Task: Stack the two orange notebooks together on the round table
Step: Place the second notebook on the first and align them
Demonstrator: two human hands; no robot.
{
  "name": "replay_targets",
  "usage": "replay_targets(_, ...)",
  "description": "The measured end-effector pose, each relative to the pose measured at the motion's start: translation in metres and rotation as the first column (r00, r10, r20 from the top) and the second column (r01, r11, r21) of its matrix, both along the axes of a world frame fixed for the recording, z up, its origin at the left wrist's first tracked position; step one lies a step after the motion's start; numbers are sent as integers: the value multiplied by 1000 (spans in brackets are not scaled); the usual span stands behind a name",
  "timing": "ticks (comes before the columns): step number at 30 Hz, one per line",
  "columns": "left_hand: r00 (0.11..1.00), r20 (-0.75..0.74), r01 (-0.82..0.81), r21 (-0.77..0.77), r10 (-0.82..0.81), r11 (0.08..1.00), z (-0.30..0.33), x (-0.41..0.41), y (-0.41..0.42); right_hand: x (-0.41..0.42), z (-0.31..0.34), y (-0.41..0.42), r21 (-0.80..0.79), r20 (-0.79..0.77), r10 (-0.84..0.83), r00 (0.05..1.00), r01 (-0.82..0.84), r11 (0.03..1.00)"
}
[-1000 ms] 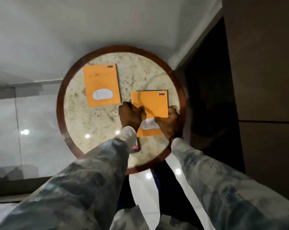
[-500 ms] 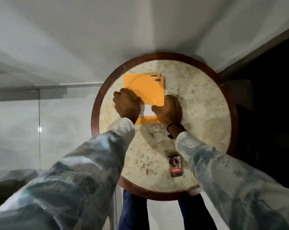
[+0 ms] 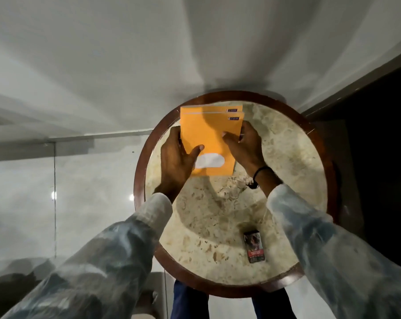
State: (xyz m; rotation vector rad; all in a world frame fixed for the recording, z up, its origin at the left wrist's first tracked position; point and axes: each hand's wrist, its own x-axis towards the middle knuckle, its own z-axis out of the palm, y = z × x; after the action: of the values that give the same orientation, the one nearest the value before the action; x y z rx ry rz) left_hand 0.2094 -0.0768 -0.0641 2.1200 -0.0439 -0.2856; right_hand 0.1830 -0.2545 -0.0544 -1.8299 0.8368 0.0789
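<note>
Two orange notebooks are held together above the far left part of the round marble table [image 3: 287, 176]. The top notebook [image 3: 212, 139] has a white label near its lower edge. A strip of the bottom notebook [image 3: 208, 109] shows just beyond the top one's far edge. My left hand [image 3: 176, 160] grips the stack's left edge, thumb on the cover. My right hand [image 3: 245, 146] grips the right edge, thumb on the cover. The stack looks tilted up toward me, its near edge raised off the table.
A small dark packet [image 3: 254, 246] lies on the table near its front right edge. The table has a brown wooden rim [image 3: 142, 171]. A white wall stands behind, a glossy light floor to the left, and dark panelling [image 3: 379, 111] to the right.
The right-hand notebook was slid over onto the left one. Both hands have since shifted to the stack's side edges and lifted it, and my view has moved closer.
</note>
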Motion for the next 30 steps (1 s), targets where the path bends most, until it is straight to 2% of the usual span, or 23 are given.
replay_targets(2,989,123,-83,-38,87,996,9,-11,3,-15,13,9,-135,230,19,973,13,991)
replay_targets(4,980,125,-156,7,154,988,11,-25,2,-34,15,21,-264,328,78,941,13,965)
replay_targets(7,993,-5,-119,64,120,991,3,-40,2,-48,9,28,-292,211,124,970,-59,955)
replay_targets(11,992,-16,-120,58,121,991,2,-31,0,-36,7,20,-300,130,135,982,-91,950)
replay_targets(13,989,-64,-129,71,134,989,-1,-24,-4,-22,3,14,-303,24,118,993,-106,947)
replay_targets(16,979,-155,-97,230,135,968,-10,-5,-11,-1,-9,7,-244,-169,90,981,-131,961)
replay_targets(19,966,-219,-39,390,134,920,-21,10,-18,11,-23,4,-253,-259,134,957,-201,946)
replay_targets(21,964,-226,-23,462,143,887,-23,15,-22,16,-28,2,-303,-320,139,937,-240,922)
replay_targets(23,976,-171,-24,538,138,842,-21,13,-26,14,-28,-1,-354,-327,129,936,-248,902)
replay_targets(25,998,-63,14,586,28,810,-17,3,-32,-1,-20,-1,-373,-285,96,954,-202,905)
replay_targets(27,980,22,151,564,-197,812,-18,-5,-40,-32,-10,3,-398,-241,78,967,-172,901)
replay_targets(28,950,14,251,557,-311,791,-20,-7,-44,-53,-7,6,-412,-236,87,968,-181,893)
replay_targets(30,879,-76,422,585,-471,692,-31,-12,-50,-103,-4,10,-414,-301,143,943,-264,871)
